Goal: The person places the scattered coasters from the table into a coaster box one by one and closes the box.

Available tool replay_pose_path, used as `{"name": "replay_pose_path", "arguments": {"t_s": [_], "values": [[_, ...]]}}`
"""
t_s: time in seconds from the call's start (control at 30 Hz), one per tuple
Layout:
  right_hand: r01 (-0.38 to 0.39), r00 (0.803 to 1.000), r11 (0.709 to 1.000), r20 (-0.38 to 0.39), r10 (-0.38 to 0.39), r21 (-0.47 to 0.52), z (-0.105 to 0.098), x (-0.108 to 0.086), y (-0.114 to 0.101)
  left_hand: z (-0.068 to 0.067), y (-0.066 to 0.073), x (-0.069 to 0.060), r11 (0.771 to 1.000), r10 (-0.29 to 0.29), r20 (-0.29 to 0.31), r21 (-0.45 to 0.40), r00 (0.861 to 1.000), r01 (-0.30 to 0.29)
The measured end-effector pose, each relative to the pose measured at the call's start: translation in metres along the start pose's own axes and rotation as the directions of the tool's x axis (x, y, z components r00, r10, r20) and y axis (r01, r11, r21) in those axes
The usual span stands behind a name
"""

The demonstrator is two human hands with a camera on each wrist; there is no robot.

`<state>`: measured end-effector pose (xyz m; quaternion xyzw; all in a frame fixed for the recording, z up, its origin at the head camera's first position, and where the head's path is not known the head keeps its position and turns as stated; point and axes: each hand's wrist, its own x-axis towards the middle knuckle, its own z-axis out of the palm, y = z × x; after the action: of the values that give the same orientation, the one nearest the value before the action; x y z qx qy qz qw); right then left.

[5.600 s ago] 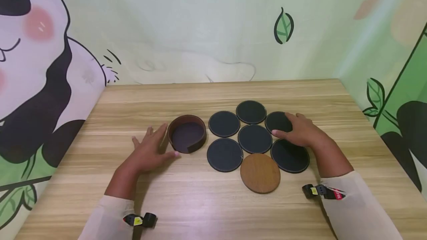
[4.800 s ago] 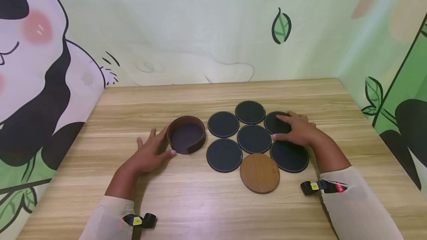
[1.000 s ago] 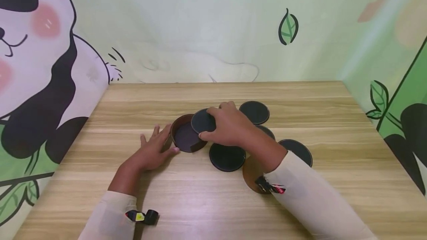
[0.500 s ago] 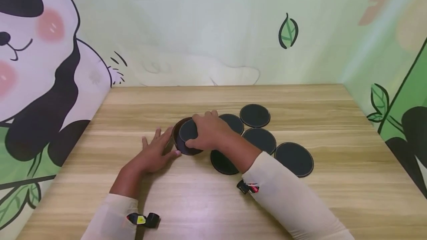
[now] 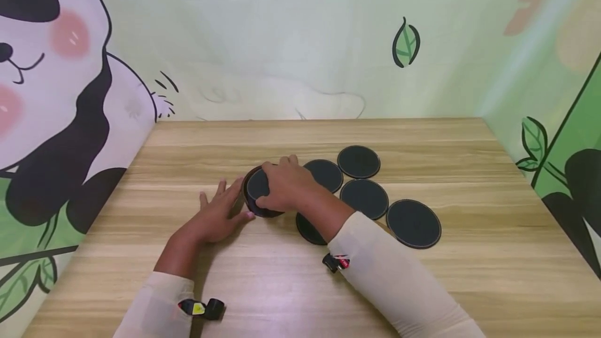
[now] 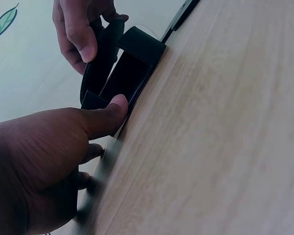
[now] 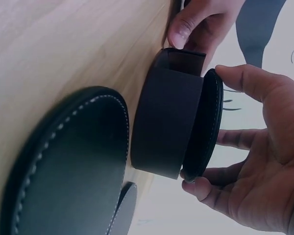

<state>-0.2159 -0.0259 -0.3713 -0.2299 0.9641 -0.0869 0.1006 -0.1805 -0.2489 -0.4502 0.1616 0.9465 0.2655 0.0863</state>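
Observation:
A round dark-brown holder (image 5: 245, 203) with a gap in its wall stands on the table. My right hand (image 5: 288, 186) pinches a black disc (image 5: 257, 184) by its edge, thumb on one side and fingers on the other. The right wrist view shows this disc (image 7: 206, 125) slightly tilted over the top of the holder (image 7: 164, 122). Thumb and index finger of my left hand (image 5: 216, 218) touch the holder's left side, with the other fingers spread. In the left wrist view the left thumb lies against the holder's wall near the gap. The holder's right side is hidden in the head view.
Several black discs, one of them in front (image 5: 413, 224), lie flat right of the holder, some partly under my right arm. A sliver of a brown disc (image 5: 381, 227) shows past the right sleeve. Behind the table (image 5: 263, 286) stands a printed wall (image 5: 281, 40).
My right hand has taken a black disc from the right of the group and carried it left over the holder; in the last half second it moved slightly further left. The left hand has stayed beside the holder.

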Motion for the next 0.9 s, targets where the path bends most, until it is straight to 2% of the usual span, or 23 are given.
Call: {"name": "replay_pose_path", "arguments": {"t_s": [0.37,0.9], "values": [[0.004,1.000,0.997,-0.008,-0.005,-0.077,0.004,0.004,-0.005,0.001,-0.002,0.000,1.000,-0.005,0.000,0.006,1.000,0.005],[0.015,1.000,0.996,-0.024,-0.017,-0.090,-0.009,-0.006,0.003,-0.001,0.003,-0.002,1.000,0.004,-0.013,0.001,1.000,-0.004]]}}
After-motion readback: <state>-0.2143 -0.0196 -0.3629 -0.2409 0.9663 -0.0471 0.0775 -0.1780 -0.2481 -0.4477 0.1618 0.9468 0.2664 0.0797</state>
